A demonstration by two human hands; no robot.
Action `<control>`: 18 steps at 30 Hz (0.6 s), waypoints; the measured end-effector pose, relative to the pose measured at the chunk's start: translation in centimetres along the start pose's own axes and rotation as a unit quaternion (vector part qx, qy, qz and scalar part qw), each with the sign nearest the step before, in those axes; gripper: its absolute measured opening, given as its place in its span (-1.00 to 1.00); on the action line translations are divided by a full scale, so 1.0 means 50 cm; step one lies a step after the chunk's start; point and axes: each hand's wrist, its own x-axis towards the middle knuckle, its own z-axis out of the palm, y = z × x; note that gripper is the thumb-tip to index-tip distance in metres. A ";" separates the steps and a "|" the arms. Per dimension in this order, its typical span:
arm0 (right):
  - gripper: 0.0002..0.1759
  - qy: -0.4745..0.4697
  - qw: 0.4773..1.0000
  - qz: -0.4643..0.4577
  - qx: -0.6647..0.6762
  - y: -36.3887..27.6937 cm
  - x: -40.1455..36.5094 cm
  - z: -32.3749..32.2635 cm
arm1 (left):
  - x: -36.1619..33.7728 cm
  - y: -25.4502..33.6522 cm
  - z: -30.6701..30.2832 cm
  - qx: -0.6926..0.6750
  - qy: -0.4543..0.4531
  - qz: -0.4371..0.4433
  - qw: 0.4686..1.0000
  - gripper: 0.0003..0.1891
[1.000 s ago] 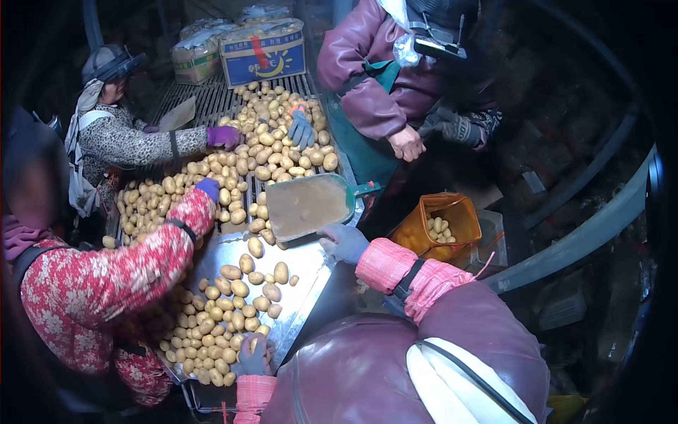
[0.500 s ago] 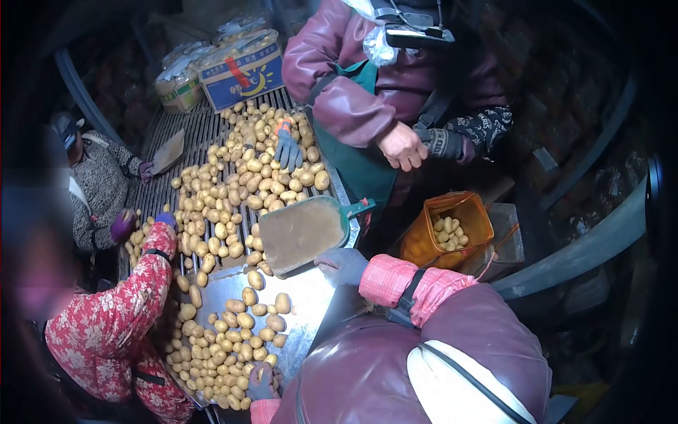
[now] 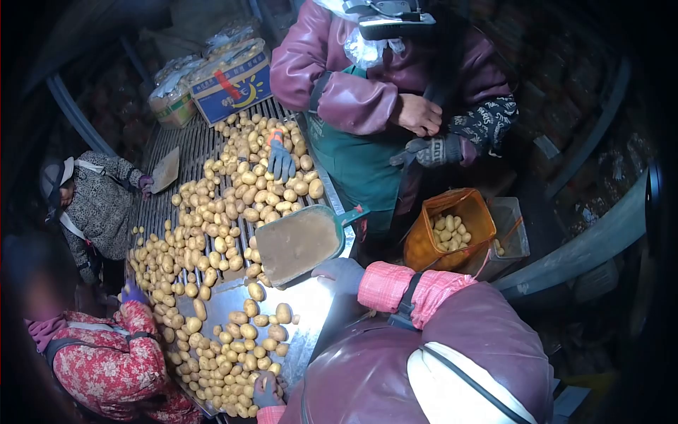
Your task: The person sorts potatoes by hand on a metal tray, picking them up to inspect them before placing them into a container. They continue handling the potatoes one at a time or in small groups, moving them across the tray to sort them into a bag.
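My left hand (image 3: 266, 390), in a grey glove, touches the near right edge of a potato pile (image 3: 229, 353) on the metal tray, its fingers slightly apart. Flat on the tray's right edge rests my gloved right hand (image 3: 340, 274), with no object visible in it; its thumb is hidden. Just beyond that hand lies a green-rimmed scoop (image 3: 298, 244), its handle pointing right over the table edge. More potatoes (image 3: 212, 212) cover the slatted table (image 3: 159, 152) beyond.
A co-worker in a green apron (image 3: 353, 169) stands across, hands together. Two more people, in grey (image 3: 102, 205) and red floral (image 3: 106, 367) clothes, are at the left. An orange-grey glove (image 3: 281, 161) lies on potatoes. An orange bag (image 3: 417, 233) and blue box (image 3: 229, 92) hold potatoes.
The view has shifted slightly. The person in red has leaned back to the lower left, drawing the purple-gloved hand with them. The co-worker opposite has parted their hands a little. My hands barely moved.
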 end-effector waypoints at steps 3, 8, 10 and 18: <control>-0.70 0.012 1.000 -0.006 -0.001 0.006 -0.002 0.007 | 0.003 -0.009 -0.009 0.000 -0.006 0.003 1.000 -0.72; -0.70 0.028 0.999 -0.020 -0.005 0.016 -0.005 0.017 | -0.004 0.002 0.002 -0.002 0.000 -0.004 1.000 -0.74; -0.70 0.031 0.999 -0.023 -0.007 0.014 -0.006 0.015 | 0.001 -0.008 -0.004 -0.004 -0.001 0.005 1.000 -0.75; -0.71 0.033 0.999 -0.025 -0.030 0.016 -0.007 0.020 | 0.002 -0.010 -0.010 -0.007 -0.020 0.014 1.000 -0.76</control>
